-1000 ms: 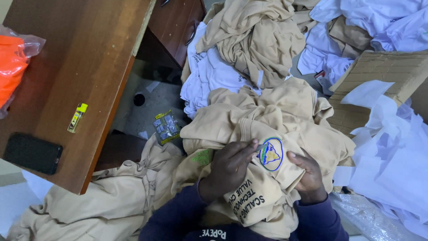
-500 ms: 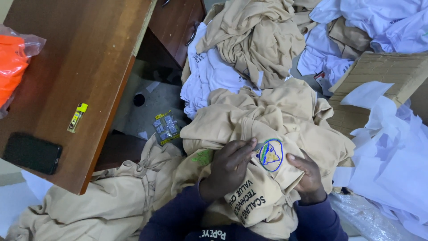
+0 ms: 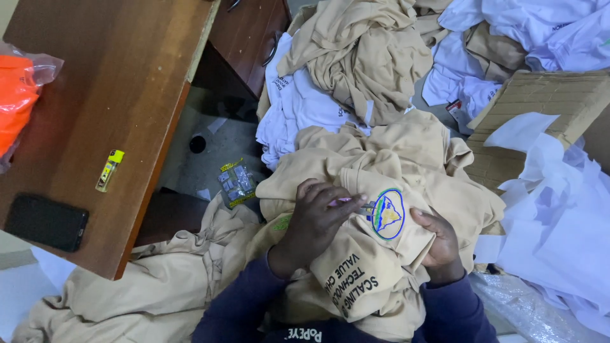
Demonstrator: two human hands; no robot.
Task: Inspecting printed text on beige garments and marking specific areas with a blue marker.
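I see my two hands low in the middle of the frame, both on a tan shirt [image 3: 381,267] that lies in my lap. My left hand [image 3: 321,219] is curled on top of the cloth, and its fingers pinch a small thin tool [image 3: 356,203] with a pink bit, right beside a round badge [image 3: 387,214] sewn on the shirt. The tool is too small for me to tell what it is. My right hand [image 3: 438,244] grips the shirt from the right side, with its thumb pressed on the cloth just next to the badge. The shirt is bunched up, and dark letters show on a fold near the bottom.

Above my hands lies a pile of more tan shirts [image 3: 362,57], and white shirts [image 3: 298,108] lie next to them. A flat piece of cardboard [image 3: 540,108] is at the upper right, with white paper [image 3: 559,216] spilling below it.

At the left is a brown wooden table [image 3: 108,95]. On it lie a small yellow lighter [image 3: 109,169], a black phone [image 3: 46,222] and an orange thing in a clear bag [image 3: 19,101]. A small shiny packet [image 3: 235,182] lies on the floor between the table and the shirts.
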